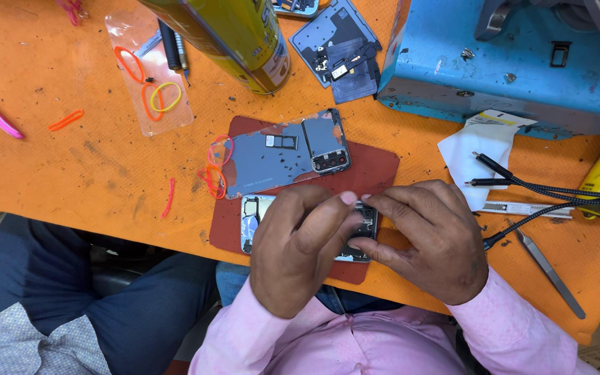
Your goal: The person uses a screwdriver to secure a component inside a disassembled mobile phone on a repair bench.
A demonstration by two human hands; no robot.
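Nearest us, on the red mat (376, 170) at the table's near edge, lies the opened phone (255, 215). Our left hand (300, 250) and right hand (428, 239) meet over its right end, fingertips pinched together on some small part we cannot make out. We judge we are mid-disassembly; next comes a careful lift. Farther off lies the back cover (265, 160), then a yellow can (237, 35).

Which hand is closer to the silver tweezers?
The right hand. It sits over the opened phone, just left of the tweezers. The left hand is farther away, beyond the right hand.
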